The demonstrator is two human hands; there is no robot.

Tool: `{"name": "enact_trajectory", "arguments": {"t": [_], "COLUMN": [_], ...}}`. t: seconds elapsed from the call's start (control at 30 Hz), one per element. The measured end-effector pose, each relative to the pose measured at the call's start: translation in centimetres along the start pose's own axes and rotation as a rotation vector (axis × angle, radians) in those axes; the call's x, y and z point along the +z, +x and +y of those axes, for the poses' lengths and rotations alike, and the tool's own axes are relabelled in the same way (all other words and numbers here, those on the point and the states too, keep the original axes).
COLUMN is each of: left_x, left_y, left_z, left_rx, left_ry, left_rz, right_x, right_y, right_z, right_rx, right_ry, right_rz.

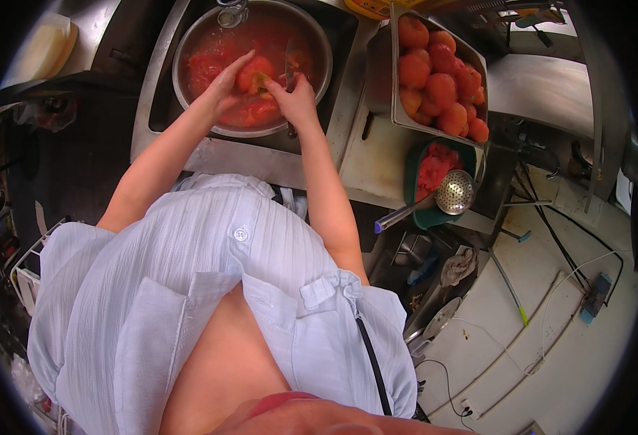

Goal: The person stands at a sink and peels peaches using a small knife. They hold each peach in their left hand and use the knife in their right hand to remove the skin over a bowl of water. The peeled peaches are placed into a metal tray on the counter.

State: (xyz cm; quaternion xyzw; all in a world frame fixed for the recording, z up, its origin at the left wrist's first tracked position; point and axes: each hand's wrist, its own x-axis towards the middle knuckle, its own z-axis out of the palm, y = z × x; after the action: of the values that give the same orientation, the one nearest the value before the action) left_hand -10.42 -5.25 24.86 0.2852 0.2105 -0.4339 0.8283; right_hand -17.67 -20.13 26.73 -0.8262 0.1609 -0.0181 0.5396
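Note:
A large round metal bowl (327,62) stands in the sink, holding reddish water and tomato pieces. Over it, my left hand (229,84) cups a red tomato (254,73) from the left side. My right hand (295,98) holds a knife (290,68) with its blade pointing away from me, while the thumb and a finger touch a yellowish-green part on the tomato. The knife's dark handle shows below the palm. At the right, a rectangular metal pan (438,131) is filled with several whole tomatoes (439,91).
A dark green container (410,182) with red tomato scraps stands at the counter's near edge. A perforated ladle (454,192) lies across it, its handle jutting towards me. The faucet (232,15) reaches over the bowl's far rim. Pale round-edged boards (47,49) lie at the far left.

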Motion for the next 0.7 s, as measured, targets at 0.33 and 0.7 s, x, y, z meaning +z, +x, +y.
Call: {"name": "enact_trajectory", "arguments": {"t": [0.33, 0.7], "left_x": [1.3, 1.0], "left_y": [-1.6, -1.8], "left_z": [0.1, -0.3], "left_rx": [-0.024, -0.006], "left_ry": [-0.011, -0.115], "left_rz": [-0.057, -0.057], "right_x": [0.4, -1.8], "right_y": [-0.4, -0.5], "right_z": [-1.0, -6.2], "right_rx": [0.272, 0.252], "right_ry": [0.423, 1.073], "right_rz": [-0.234, -0.35]}}
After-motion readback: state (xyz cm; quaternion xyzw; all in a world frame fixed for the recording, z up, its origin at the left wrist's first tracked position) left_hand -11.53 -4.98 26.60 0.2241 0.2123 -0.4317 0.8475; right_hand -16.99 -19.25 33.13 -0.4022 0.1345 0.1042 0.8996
